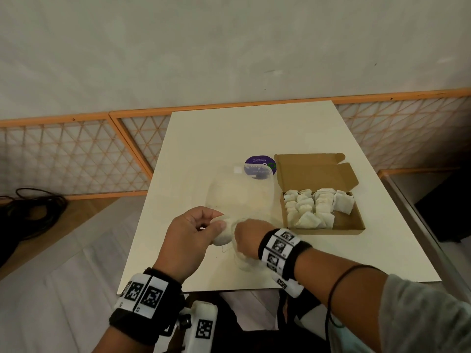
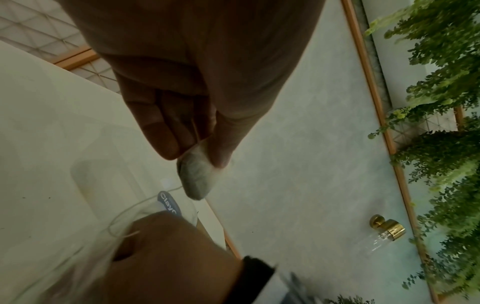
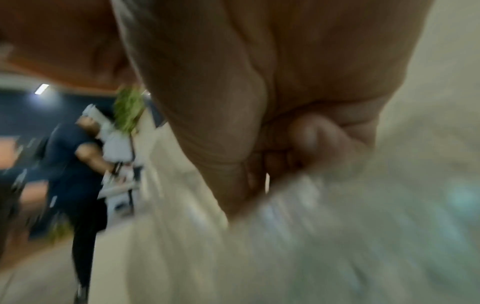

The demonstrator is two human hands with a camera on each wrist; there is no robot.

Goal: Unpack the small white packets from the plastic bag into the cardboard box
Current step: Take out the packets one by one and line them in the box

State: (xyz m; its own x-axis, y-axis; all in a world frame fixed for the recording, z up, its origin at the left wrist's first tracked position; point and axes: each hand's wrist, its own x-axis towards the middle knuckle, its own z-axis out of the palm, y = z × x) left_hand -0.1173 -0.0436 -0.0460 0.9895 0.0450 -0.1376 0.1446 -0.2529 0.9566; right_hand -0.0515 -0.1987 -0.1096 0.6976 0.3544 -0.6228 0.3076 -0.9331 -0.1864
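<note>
A cream rectangular table [image 1: 204, 138] carries a round purple sticker [image 1: 262, 161]. Behind it runs an orange lattice fence [image 1: 71, 151] — black coiled cables [image 1: 33, 212] lie on the floor at left.

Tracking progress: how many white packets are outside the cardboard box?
2 packets visible: one pinched by the left hand, one under the right hand, apparently inside the plastic bag. Others may be hidden.
</note>
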